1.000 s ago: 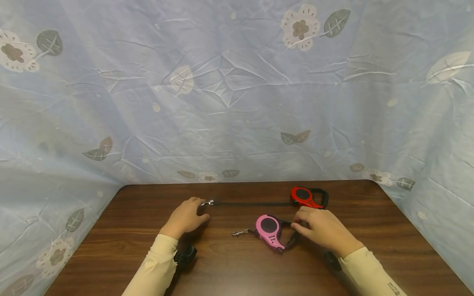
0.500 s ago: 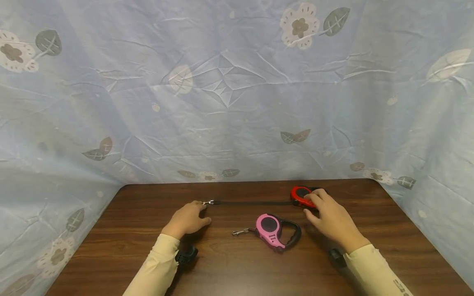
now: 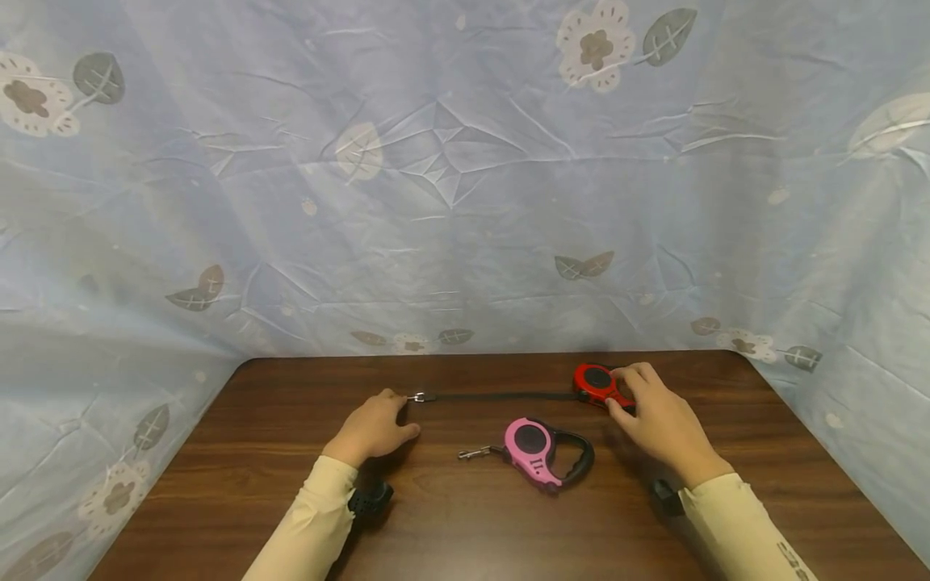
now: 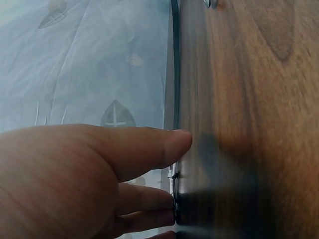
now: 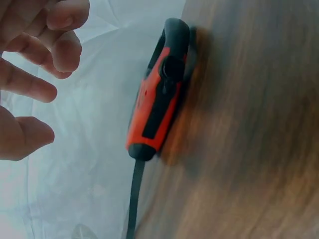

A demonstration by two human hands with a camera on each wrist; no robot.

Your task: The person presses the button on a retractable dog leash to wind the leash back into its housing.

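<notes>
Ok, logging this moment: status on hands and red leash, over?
Left hand at metal clip; right hand by red leash, no grip visible. Black strap stretched between. Pink leash lies nearer, clear of strap.

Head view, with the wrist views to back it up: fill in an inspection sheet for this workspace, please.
Surface: brown wood-grain table.
Job's things: red leash reel at the far right; pink leash reel nearer the person, its metal clip pointing left.
Clutter: nothing seen.
Hands: left hand has its fingertips at the red reel's clip; right hand is beside the red reel, fingers apart.
Cables: nothing seen, only the red reel's dark strap, drawn out nearly straight.
Surroundings: creased blue-grey sheet, flower-and-leaf print.
</notes>
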